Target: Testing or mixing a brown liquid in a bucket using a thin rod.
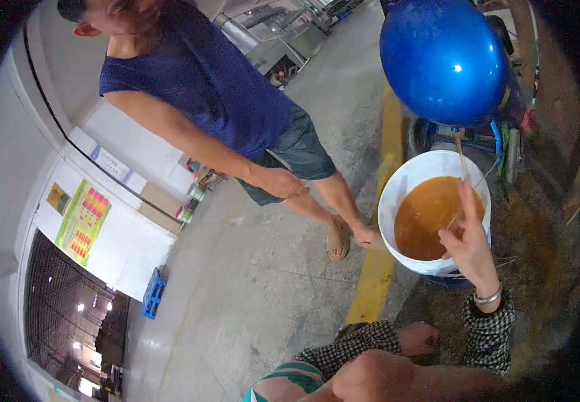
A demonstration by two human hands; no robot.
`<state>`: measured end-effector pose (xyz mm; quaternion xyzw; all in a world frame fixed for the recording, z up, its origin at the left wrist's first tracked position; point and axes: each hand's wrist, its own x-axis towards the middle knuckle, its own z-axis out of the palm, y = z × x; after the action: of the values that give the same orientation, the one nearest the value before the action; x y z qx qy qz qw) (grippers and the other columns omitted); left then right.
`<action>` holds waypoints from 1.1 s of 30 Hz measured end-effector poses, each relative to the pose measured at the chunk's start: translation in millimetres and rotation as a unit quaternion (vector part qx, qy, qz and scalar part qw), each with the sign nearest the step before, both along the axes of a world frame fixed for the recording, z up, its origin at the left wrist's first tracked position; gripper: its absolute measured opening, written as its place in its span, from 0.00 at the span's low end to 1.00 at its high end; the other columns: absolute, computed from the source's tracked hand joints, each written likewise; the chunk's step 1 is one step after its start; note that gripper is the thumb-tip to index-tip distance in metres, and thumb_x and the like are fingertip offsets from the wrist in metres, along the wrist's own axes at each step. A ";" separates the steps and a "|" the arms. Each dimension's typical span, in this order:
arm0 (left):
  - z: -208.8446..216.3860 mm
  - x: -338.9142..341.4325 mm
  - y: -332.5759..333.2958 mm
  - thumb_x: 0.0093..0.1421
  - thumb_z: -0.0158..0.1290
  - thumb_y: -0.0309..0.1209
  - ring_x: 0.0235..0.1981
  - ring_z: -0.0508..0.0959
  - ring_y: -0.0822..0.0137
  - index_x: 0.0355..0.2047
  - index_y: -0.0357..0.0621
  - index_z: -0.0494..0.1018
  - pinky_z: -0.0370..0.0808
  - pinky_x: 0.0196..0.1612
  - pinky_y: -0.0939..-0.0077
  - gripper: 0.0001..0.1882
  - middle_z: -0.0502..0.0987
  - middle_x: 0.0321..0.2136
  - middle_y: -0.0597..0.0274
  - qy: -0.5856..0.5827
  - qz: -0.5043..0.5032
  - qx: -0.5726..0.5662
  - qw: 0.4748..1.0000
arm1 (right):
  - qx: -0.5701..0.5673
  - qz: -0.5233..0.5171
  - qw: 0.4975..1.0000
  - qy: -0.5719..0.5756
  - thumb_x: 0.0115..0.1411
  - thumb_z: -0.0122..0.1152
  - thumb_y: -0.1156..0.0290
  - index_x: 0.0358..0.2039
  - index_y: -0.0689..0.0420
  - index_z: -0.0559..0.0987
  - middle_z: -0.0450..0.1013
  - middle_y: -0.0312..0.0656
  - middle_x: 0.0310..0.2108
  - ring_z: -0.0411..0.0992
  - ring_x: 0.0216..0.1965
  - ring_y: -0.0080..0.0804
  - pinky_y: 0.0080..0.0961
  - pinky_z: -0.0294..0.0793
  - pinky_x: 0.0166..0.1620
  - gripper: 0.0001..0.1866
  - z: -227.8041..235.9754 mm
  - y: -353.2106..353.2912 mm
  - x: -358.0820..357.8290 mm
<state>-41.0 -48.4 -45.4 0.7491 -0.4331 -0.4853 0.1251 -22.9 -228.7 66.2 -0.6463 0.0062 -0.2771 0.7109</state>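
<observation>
Over a white bucket [397,164] of orange-brown liquid [430,211], my right hand [469,244] is open, its fingers stretched upward and the thumb apart. A bracelet circles that wrist below a black-and-white checked sleeve. Above the bucket sits a glossy blue rounded tank [444,63]. From its underside a thin brownish stream [461,151] falls into the bucket, close to my fingertips. My left hand [418,338] is low, beyond my bent bare knee [374,375] and below the bucket in the picture; its fingers are in shadow and hard to make out.
A person [196,94] in a sleeveless dark blue top and shorts stands left of the bucket, one foot close to it. A yellow floor stripe [372,285] runs beside the bucket. Hoses [501,144] hang under the tank. A blue pallet [154,293] leans against the left wall.
</observation>
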 end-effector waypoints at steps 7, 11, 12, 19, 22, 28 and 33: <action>-11.6 -0.3 3.7 0.46 0.52 0.31 0.33 0.72 0.47 0.32 0.33 0.70 0.69 0.37 0.57 0.15 0.72 0.28 0.42 -0.027 -0.023 -0.086 0.996 | 0.062 -0.017 0.998 0.005 0.47 0.44 0.87 0.60 0.47 0.31 0.42 0.46 0.61 0.65 0.28 0.20 0.12 0.72 0.21 0.47 1.5 -1.3 3.1; -2.4 -1.0 0.0 0.46 0.52 0.30 0.32 0.73 0.48 0.30 0.32 0.70 0.69 0.36 0.57 0.13 0.72 0.27 0.42 -0.019 -0.021 -0.067 0.997 | 0.059 -0.037 0.998 0.001 0.48 0.42 0.88 0.60 0.45 0.31 0.41 0.46 0.61 0.66 0.28 0.22 0.13 0.73 0.22 0.46 -7.4 -2.4 7.7; -0.7 -1.4 -2.4 0.46 0.52 0.30 0.32 0.73 0.48 0.30 0.32 0.70 0.69 0.36 0.57 0.13 0.72 0.27 0.42 -0.017 -0.023 -0.067 0.997 | 0.060 -0.038 0.997 0.003 0.48 0.42 0.88 0.60 0.45 0.31 0.41 0.46 0.61 0.66 0.28 0.22 0.13 0.73 0.22 0.46 -11.2 -3.1 8.7; -20.9 -3.6 8.5 0.44 0.53 0.30 0.37 0.72 0.48 0.35 0.37 0.70 0.69 0.41 0.58 0.16 0.73 0.32 0.45 -0.025 -0.014 -0.058 0.998 | 0.025 -0.023 0.999 0.038 0.48 0.35 0.91 0.61 0.43 0.32 0.40 0.45 0.62 0.68 0.29 0.26 0.15 0.75 0.23 0.45 -25.1 -5.2 13.2; -18.5 -2.3 9.0 0.44 0.53 0.30 0.37 0.72 0.48 0.35 0.37 0.70 0.69 0.42 0.58 0.16 0.73 0.32 0.45 -0.050 -0.010 -0.077 0.996 | 0.017 -0.015 0.999 0.036 0.47 0.34 0.93 0.61 0.43 0.35 0.40 0.44 0.62 0.68 0.30 0.26 0.16 0.75 0.23 0.45 -24.8 -6.1 12.8; -3.5 -0.6 -3.2 0.44 0.54 0.31 0.37 0.73 0.48 0.35 0.37 0.70 0.69 0.41 0.57 0.17 0.73 0.31 0.45 -0.045 -0.029 -0.005 0.999 | -0.004 0.006 0.999 0.045 0.44 0.32 0.95 0.61 0.43 0.39 0.40 0.41 0.62 0.69 0.32 0.28 0.17 0.75 0.25 0.46 -33.3 -8.3 17.0; -17.9 1.5 2.4 0.43 0.56 0.31 0.36 0.72 0.46 0.34 0.37 0.70 0.69 0.39 0.56 0.17 0.73 0.30 0.44 -0.016 -0.024 -0.043 0.999 | 0.000 0.022 0.998 0.055 0.44 0.31 0.94 0.61 0.42 0.38 0.39 0.40 0.62 0.69 0.36 0.30 0.18 0.75 0.28 0.46 -38.2 -7.1 20.5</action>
<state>-39.4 -46.0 -63.3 0.7404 -0.4732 -0.4568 0.1382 -2.3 -235.8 28.0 -0.6607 0.0311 -0.2249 0.7155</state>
